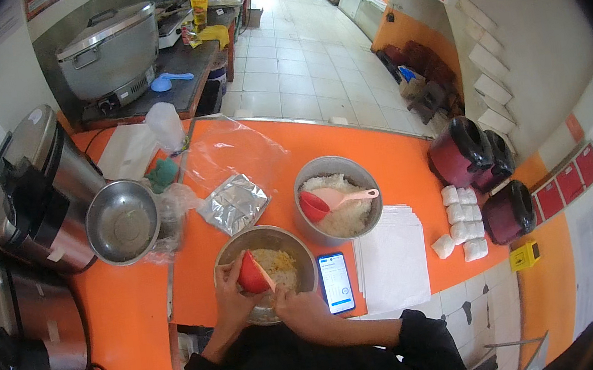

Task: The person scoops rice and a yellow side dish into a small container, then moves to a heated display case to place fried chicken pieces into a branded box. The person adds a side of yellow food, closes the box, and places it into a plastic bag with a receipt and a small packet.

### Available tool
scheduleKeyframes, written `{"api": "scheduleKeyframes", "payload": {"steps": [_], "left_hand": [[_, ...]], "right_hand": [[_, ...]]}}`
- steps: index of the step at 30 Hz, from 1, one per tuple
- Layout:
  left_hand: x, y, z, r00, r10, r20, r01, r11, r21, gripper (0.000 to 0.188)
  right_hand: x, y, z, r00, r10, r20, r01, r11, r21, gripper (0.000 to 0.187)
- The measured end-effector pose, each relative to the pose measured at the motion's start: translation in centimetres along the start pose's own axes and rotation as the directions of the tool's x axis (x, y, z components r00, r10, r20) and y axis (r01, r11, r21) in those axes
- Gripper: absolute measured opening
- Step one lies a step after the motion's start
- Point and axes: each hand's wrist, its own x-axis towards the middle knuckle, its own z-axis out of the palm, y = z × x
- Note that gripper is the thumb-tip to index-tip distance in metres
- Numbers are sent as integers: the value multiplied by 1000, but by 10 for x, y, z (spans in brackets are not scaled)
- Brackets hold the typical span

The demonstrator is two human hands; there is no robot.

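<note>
In front of me stands a metal bowl (304, 250) with yellowish, rice-like food (283, 259) inside. My left hand (230, 292) grips a small red bowl (251, 272), tilted over the metal bowl. My right hand (301, 307) is closed at the metal bowl's near right side; a pale strip, perhaps a utensil's edge, shows between it and the red bowl, but its grip is partly hidden. Just beyond, to the right, a deep metal pot (311, 233) holds white rice (352, 221). A pink rice paddle (349, 196) and another red cup (313, 206) lie on the rice.
A phone (336, 283) and white paper sheets (393, 258) lie to the right, with several small white wrapped packets (463, 213) beyond. Foil sheets (234, 203) and clear plastic (234, 148) lie ahead. An empty metal bowl (123, 223) and large cookers (48, 315) stand left.
</note>
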Motion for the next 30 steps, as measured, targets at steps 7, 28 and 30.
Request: {"api": "scheduleKeyframes", "payload": {"steps": [7, 28, 30], "left_hand": [[-13, 5, -4, 996, -12, 87, -3, 985, 171, 92], [-10, -70, -21, 941, -337, -45, 231, 730, -643, 99], [-6, -79, -8, 888, -446, -110, 278, 711, -646, 97]], "right_hand": [[10, 8, -5, 990, 47, 133, -75, 974, 215, 14], [83, 31, 84, 930, -140, 340, 248, 922, -298, 17], [66, 4, 70, 922, -186, 340, 270, 937, -220, 19]]}}
